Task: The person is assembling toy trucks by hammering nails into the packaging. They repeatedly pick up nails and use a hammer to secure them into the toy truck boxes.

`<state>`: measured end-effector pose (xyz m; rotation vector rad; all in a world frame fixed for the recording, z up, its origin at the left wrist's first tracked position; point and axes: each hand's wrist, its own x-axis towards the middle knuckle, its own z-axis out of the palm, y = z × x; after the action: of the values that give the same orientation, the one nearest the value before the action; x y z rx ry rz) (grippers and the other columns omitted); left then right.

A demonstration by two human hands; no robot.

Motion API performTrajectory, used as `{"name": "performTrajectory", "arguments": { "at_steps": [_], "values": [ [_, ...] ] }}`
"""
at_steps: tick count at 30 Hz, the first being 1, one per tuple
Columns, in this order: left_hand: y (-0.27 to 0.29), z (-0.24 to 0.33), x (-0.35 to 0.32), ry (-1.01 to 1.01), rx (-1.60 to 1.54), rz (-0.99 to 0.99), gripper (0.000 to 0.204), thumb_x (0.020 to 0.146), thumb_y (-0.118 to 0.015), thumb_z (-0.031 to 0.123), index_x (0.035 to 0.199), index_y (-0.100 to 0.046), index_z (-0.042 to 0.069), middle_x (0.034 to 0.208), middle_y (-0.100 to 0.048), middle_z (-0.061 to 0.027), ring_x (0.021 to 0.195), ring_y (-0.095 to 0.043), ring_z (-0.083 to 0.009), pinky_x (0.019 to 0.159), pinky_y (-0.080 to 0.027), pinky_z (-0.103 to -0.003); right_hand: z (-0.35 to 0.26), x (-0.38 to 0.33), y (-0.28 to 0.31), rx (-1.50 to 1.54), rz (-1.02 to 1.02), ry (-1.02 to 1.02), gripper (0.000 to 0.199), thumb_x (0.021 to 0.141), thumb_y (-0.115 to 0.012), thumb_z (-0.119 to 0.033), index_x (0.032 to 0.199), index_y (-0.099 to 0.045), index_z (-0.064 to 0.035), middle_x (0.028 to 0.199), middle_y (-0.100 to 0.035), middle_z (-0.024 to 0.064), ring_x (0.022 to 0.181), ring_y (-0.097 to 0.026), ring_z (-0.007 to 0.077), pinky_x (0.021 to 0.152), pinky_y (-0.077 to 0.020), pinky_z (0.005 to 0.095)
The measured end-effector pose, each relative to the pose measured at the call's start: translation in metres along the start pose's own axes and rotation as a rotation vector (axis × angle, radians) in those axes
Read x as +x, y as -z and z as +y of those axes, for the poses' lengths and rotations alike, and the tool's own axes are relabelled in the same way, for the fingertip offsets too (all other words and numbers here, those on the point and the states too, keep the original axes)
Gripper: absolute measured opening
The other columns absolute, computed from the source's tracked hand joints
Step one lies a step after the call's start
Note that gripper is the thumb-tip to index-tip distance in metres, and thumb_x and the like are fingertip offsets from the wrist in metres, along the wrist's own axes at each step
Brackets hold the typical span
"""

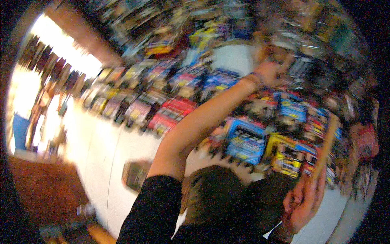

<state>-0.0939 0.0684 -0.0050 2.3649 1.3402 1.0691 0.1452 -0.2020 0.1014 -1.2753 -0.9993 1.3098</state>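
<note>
The whole view is smeared by motion. My left arm, in a black sleeve, reaches up and to the right across rows of colourful carded packs. My left hand (270, 73), with a dark band at the wrist, is beside a dark, shiny pack (300, 69). Its fingers are too blurred to show whether they grip it. Low on the right, my right hand (304, 199) has its fingers curled around a long tan stick-like strip (326, 148). A blue pack (245, 141) and a yellow pack (285, 156) hang between the two hands.
Red packs (171, 115) and several others run leftward in rows along a white panel (97, 138). A dark hexagonal thing (137, 175) is on that panel. A reddish-brown block (48, 187) stands lower left. A dark rounded shape (215, 191) fills the lower middle.
</note>
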Motion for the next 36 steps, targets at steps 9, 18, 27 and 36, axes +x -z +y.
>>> {"name": "performTrajectory", "arguments": {
  "at_steps": [9,18,27,36],
  "values": [
    [0.204,0.079,-0.307,0.849,-0.372,-0.872,0.029,0.095,-0.059,0.028,0.11,-0.069,0.006,0.09,-0.071,-0.0045,0.082,-0.066,-0.0142,0.07,-0.055,-0.032,0.037,0.0,0.013,0.315,-0.322,-0.189,0.049,0.107,-0.03,-0.029,0.15,-0.027,-0.0081,0.061,-0.047,0.0029,0.038,-0.021,0.0088,0.037,-0.0303,0.027],
    [0.142,0.127,-0.637,1.262,0.372,-0.509,0.021,0.084,-0.058,0.02,0.092,-0.068,0.003,0.089,-0.069,-0.0222,0.087,-0.069,-0.0346,0.075,-0.055,-0.045,0.03,-0.005,0.0,0.233,-0.4,-0.21,0.054,0.106,-0.033,-0.03,0.152,-0.019,-0.0063,0.062,-0.049,0.0027,0.044,-0.034,0.0088,0.038,-0.0334,0.027],
    [0.067,0.131,-0.713,1.375,0.248,-0.109,0.025,0.088,-0.051,0.01,0.109,-0.062,0.006,0.102,-0.063,-0.0222,0.1,-0.062,-0.0397,0.082,-0.052,-0.046,0.037,-0.007,0.003,0.123,-0.423,-0.037,0.055,0.104,-0.043,-0.022,0.151,-0.022,-0.0035,0.068,-0.052,0.0009,0.047,-0.035,0.0087,0.041,-0.0345,0.0279],
    [0.112,0.152,-0.663,1.472,0.021,-0.074,0.03,0.084,-0.064,0.013,0.112,-0.063,0.003,0.104,-0.069,-0.011,0.093,-0.064,-0.0208,0.084,-0.052,-0.033,0.037,-0.007,0.0,0.115,-0.42,-0.043,0.065,0.1,-0.052,-0.027,0.151,-0.022,-0.0012,0.064,-0.047,-0.0026,0.048,-0.035,0.0068,0.042,-0.0336,0.0261]
  ]
}}
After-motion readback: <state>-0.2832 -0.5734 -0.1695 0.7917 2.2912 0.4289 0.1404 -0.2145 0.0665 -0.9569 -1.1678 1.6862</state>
